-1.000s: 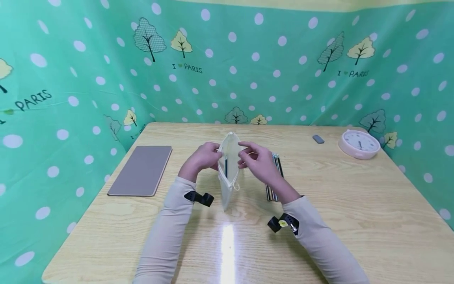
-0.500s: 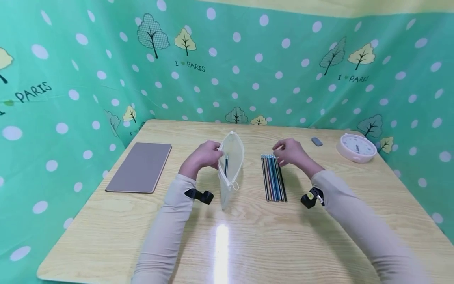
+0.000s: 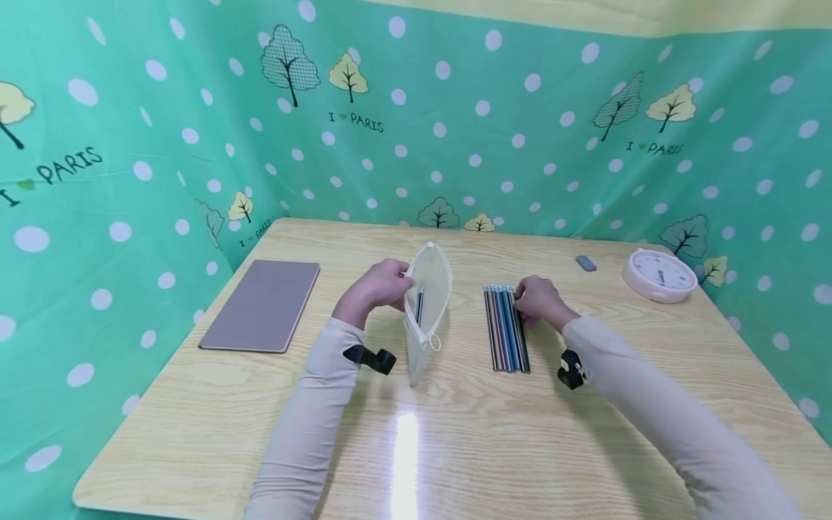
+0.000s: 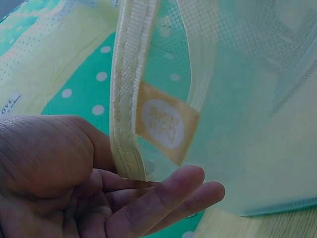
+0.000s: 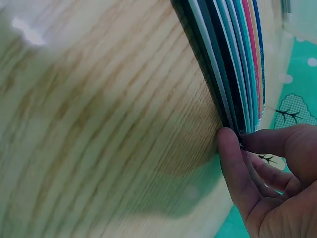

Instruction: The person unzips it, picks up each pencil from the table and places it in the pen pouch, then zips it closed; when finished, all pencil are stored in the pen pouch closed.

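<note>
My left hand (image 3: pixel 380 287) pinches the zipped rim of a whitish mesh zip pouch (image 3: pixel 437 289), which stands on edge with its mouth spread apart. A tan label (image 4: pixel 166 121) shows near that rim in the left wrist view. Inside the pouch lean a few dark pencils (image 3: pixel 419 307); how many is unclear. To its right several pencils (image 3: pixel 504 328) lie side by side on the table. My right hand (image 3: pixel 541 300) is at the far end of the row's right side, thumb and forefinger pinching the outermost dark pencil (image 5: pixel 210 59).
A grey-mauve notebook (image 3: pixel 261 306) lies at the left of the wooden table (image 3: pixel 585 433). Toward the back right are a small grey eraser-like block (image 3: pixel 586 263) and a pink round clock (image 3: pixel 659 276). A green dotted curtain (image 3: pixel 455 130) hangs behind the table.
My right hand has left the pouch's mouth, moved right to the row of pencils and come down to pinch the outermost one. The left hand keeps holding the pouch's rim.
</note>
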`<state>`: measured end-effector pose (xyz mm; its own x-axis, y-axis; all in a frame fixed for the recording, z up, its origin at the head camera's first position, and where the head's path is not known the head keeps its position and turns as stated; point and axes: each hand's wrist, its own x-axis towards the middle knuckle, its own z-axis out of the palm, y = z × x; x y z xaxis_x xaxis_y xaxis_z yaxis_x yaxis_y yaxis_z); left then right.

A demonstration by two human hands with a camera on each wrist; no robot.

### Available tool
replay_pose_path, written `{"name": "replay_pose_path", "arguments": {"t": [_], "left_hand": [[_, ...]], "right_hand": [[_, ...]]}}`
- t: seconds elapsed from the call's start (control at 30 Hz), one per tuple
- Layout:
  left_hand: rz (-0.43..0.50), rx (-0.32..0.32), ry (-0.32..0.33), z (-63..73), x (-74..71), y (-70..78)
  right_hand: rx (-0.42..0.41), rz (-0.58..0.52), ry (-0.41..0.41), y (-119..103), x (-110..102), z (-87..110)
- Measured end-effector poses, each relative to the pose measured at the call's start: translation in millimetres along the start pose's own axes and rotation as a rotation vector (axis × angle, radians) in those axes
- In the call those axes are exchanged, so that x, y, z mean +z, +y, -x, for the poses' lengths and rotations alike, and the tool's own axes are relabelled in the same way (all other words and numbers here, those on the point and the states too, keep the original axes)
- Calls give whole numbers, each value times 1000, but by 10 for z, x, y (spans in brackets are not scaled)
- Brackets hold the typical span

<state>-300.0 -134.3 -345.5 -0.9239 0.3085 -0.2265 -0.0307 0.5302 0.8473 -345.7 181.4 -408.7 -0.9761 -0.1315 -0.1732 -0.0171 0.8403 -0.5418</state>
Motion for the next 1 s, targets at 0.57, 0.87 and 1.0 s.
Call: {"name": "replay_pose_path", "arguments": {"t": [0.57,0.87,1.0], "left_hand": [[-9,-3,-3,-43,25,4],[-10,1,-5,-49,20,-14],[-14,-3,-3,-43,19,-5]], "right_hand": [[43,-20,19,34,-12,22],[16,-286,158,-271,-294,156],[-36,-523,267,-468,-406,264]]}}
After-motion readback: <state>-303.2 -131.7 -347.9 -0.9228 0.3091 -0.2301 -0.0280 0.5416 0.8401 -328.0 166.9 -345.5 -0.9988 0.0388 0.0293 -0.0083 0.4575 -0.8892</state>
